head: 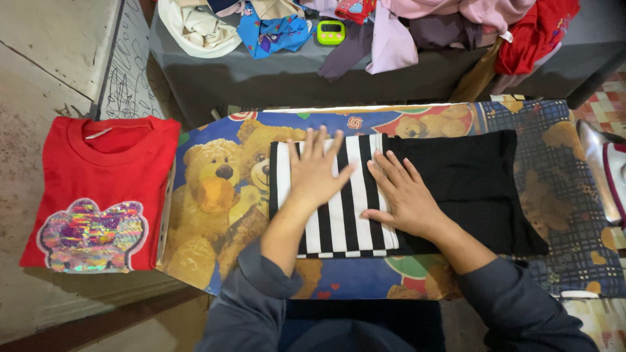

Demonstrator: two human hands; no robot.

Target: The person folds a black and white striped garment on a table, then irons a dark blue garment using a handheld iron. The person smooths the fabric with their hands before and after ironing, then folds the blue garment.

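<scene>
A folded garment lies on the ironing board (215, 261), which has a teddy-bear printed cover. The garment's left part is black-and-white striped (339, 221) and its right part is plain black (469, 189). My left hand (316, 169) rests flat on the striped part with fingers spread. My right hand (404, 192) lies flat beside it, across the edge where stripes meet black. Neither hand grips anything.
A folded red shirt (104, 189) with a sequin patch lies on a surface to the left. An iron (603, 176) stands at the board's right end. Behind, a grey bench (274, 75) carries a heap of mixed clothes (417, 26) and a small green timer (330, 31).
</scene>
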